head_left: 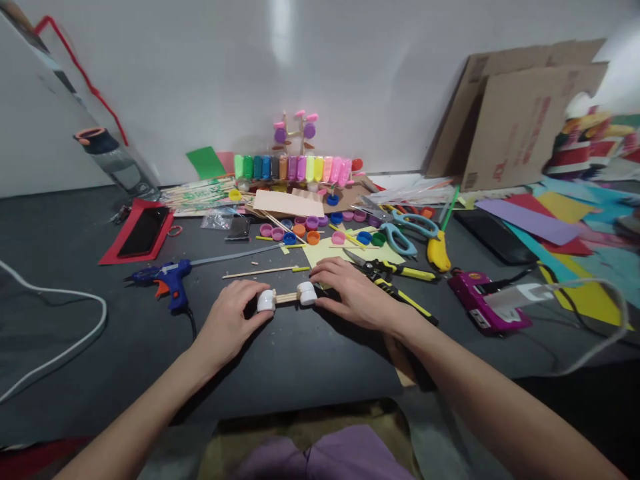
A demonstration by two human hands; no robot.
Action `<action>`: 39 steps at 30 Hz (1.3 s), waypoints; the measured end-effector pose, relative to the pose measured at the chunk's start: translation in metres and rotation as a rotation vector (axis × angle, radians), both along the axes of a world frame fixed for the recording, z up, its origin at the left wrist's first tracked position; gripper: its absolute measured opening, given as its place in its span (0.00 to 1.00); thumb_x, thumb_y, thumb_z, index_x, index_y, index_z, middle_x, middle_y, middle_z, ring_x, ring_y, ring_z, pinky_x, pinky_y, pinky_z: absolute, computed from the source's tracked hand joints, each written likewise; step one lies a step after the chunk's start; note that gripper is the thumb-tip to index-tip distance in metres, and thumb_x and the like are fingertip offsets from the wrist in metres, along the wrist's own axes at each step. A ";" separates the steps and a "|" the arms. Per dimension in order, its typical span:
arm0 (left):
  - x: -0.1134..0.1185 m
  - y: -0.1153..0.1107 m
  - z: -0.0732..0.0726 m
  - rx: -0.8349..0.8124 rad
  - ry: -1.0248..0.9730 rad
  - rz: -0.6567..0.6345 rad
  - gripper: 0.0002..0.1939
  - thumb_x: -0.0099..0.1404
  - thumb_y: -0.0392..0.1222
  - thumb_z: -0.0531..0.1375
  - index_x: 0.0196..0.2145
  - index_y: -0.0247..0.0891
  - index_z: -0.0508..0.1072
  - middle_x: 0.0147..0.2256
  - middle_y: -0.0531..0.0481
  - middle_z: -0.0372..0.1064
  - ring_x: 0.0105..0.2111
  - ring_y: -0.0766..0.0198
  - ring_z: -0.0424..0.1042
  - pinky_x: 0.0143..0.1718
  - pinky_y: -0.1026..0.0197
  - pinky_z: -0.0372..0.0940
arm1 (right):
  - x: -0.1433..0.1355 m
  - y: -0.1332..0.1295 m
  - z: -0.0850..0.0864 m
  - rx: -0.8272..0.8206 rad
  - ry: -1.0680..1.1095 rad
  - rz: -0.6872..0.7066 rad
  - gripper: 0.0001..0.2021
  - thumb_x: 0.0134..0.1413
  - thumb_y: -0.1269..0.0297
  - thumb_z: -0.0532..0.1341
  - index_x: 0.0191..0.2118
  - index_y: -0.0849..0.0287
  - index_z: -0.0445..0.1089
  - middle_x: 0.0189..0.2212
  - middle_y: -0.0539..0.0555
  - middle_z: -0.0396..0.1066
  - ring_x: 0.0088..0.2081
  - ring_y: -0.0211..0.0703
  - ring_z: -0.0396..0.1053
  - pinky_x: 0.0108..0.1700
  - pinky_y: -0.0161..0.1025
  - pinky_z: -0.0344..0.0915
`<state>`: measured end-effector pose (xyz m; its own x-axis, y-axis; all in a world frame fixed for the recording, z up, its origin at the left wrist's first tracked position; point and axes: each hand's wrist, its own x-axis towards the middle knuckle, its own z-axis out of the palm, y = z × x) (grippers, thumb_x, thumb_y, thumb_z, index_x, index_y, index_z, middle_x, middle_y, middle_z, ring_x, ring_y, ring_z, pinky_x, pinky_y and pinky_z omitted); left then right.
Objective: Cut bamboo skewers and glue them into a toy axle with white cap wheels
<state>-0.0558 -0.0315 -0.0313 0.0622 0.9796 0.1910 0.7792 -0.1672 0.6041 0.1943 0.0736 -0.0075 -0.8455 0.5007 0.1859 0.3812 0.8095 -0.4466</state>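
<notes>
A small piece made of thin wooden sticks with white bottle caps at both ends lies low over the dark table. My left hand pinches the white caps at the left end between thumb and fingers. At the other end, my right hand has its thumb and fingers closed around the right white caps. Just beyond the piece lies a loose wooden stick. Yellow-and-black pliers rest beside my right hand, partly behind it.
A blue glue gun lies to the left, near a phone on red paper. Coloured bottle caps, blue-handled scissors and a yellow cutter spread across the back. A purple power strip with a cable sits right.
</notes>
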 end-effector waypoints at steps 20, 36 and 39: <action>0.022 -0.001 0.037 0.166 0.373 0.024 0.16 0.70 0.44 0.52 0.24 0.42 0.62 0.25 0.51 0.64 0.30 0.57 0.63 0.35 0.52 0.54 | 0.000 -0.009 -0.007 0.114 0.041 -0.045 0.13 0.62 0.60 0.61 0.49 0.60 0.71 0.47 0.64 0.73 0.56 0.58 0.65 0.57 0.59 0.64; -0.009 0.004 0.023 -0.034 0.285 -0.160 0.15 0.67 0.42 0.60 0.50 0.41 0.69 0.48 0.44 0.73 0.49 0.51 0.68 0.48 0.50 0.60 | -0.009 -0.003 0.008 0.093 -0.046 0.032 0.09 0.60 0.66 0.63 0.45 0.62 0.72 0.45 0.65 0.73 0.50 0.57 0.66 0.52 0.55 0.67; -0.010 0.008 0.021 -0.040 0.268 -0.164 0.11 0.68 0.42 0.59 0.47 0.42 0.70 0.47 0.45 0.73 0.48 0.52 0.69 0.47 0.50 0.60 | -0.013 0.001 0.007 0.090 -0.040 0.036 0.08 0.60 0.67 0.62 0.44 0.63 0.73 0.45 0.65 0.73 0.50 0.56 0.66 0.52 0.54 0.67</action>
